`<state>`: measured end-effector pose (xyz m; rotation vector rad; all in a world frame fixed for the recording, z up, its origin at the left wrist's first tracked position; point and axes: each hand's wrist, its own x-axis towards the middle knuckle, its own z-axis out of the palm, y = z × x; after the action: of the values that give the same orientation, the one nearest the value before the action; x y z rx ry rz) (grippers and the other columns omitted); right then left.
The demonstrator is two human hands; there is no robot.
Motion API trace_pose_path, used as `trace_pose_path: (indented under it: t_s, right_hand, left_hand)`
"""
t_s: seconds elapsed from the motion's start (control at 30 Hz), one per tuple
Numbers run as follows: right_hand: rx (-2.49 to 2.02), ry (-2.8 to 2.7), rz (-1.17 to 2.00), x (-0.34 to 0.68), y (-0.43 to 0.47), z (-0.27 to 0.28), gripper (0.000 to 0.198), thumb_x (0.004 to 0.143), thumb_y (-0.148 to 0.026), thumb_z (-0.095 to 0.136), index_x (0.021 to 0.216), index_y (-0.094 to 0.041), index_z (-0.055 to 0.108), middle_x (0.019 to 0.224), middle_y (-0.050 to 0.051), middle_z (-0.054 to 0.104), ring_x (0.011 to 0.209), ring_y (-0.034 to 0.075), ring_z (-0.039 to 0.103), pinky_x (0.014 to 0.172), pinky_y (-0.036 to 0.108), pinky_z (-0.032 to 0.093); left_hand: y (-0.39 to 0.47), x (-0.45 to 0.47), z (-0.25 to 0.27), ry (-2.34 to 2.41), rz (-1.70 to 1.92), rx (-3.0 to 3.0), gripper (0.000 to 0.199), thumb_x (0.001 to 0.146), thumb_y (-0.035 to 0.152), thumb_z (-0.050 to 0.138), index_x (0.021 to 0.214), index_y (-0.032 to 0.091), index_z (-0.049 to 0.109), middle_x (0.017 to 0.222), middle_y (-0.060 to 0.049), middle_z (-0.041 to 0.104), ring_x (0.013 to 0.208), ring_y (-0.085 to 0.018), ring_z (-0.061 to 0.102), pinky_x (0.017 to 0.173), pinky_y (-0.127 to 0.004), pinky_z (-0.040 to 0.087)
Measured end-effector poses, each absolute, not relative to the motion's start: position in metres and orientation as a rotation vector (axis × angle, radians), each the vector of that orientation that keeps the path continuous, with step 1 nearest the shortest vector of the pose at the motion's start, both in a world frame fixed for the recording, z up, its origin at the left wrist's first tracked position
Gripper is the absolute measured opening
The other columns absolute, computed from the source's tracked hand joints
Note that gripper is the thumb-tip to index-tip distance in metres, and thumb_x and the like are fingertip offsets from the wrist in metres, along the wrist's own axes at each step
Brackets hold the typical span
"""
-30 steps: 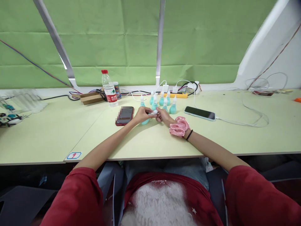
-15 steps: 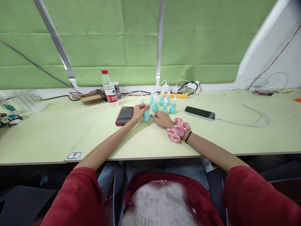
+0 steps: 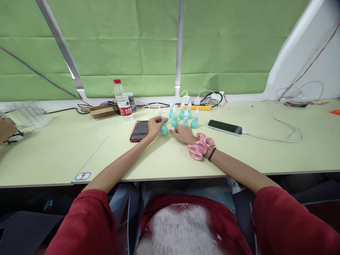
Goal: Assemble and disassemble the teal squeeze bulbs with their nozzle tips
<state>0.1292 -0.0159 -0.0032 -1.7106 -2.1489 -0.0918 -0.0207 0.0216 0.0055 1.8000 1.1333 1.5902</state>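
Note:
My left hand (image 3: 157, 126) has its thumb and fingers closed around the neck of a teal nasal aspirator (image 3: 164, 130), whose round bulb shows below the fingers. Just behind that hand a clear nozzle (image 3: 159, 111) stands up; I cannot tell whether it belongs to the held one. Beside the bulb, my right hand (image 3: 184, 134) rests low on the table, fingers bent and apart, with nothing visible in it. Several more aspirators stand upright in a cluster beyond the right hand, among them one at the right (image 3: 194, 122) and one nearer the middle (image 3: 174, 121).
A red-cased phone (image 3: 139, 131) lies left of my left hand, and a charging phone (image 3: 225, 127) lies to the right. Behind stand a water bottle (image 3: 123, 104), a can, a cardboard tray (image 3: 103, 111) and a yellow tool (image 3: 202, 107). Another person's hand (image 3: 6, 129) is at the left edge.
Another person's hand has come in at the left edge. My hands have hardly moved; the left fingers remain on the aspirator's neck.

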Motion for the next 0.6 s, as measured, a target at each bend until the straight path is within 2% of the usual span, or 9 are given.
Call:
trace_pose_path:
  t_s: [0.23,0.43,0.53,0.6]
  right_hand:
    - [-1.661,-2.148,-0.121,0.1281,-0.0174,-0.0024,0.050,0.085,-0.045,0.029,0.071,-0.015,0.065,0.070,0.013,0.063,0.072,0.026,0.058,0.064,0.034,0.037]
    - [-1.577,-2.097,-0.068,0.1289,-0.0143,-0.0064,0.037,0.080,-0.044,0.041,0.070,-0.016,0.064,0.066,0.010,0.062,0.070,0.023,0.057,0.062,0.031,0.037]
    - [-1.500,-2.020,-0.044,0.1287,-0.0149,-0.0065,0.034,0.080,-0.044,0.040,0.080,-0.018,0.061,0.066,0.005,0.061,0.068,0.020,0.057,0.062,0.029,0.038]
    - [-1.420,-1.965,-0.047,0.1279,-0.0163,-0.0052,0.032,0.080,-0.043,0.042,0.093,-0.018,0.057,0.076,0.004,0.062,0.072,0.018,0.056,0.065,0.028,0.039]
  left_hand:
    - [0.0203,-0.0205,0.0066,1.150,1.608,1.787,0.022,0.057,0.034,0.064,0.062,0.013,0.062,0.055,0.002,0.054,0.051,-0.009,0.045,0.049,-0.020,0.033]
    - [0.0215,-0.0210,0.0056,1.127,1.636,1.734,0.024,0.054,0.034,0.068,0.066,0.013,0.064,0.063,-0.002,0.061,0.054,-0.011,0.050,0.051,-0.021,0.038]
    - [0.0201,-0.0212,0.0067,1.098,1.671,1.677,0.026,0.054,0.036,0.068,0.066,0.014,0.063,0.065,-0.002,0.062,0.057,-0.011,0.052,0.052,-0.021,0.040]
    - [0.0178,-0.0205,0.0093,1.063,1.692,1.629,0.028,0.056,0.039,0.066,0.069,0.013,0.063,0.065,-0.002,0.061,0.059,-0.012,0.053,0.053,-0.021,0.042]
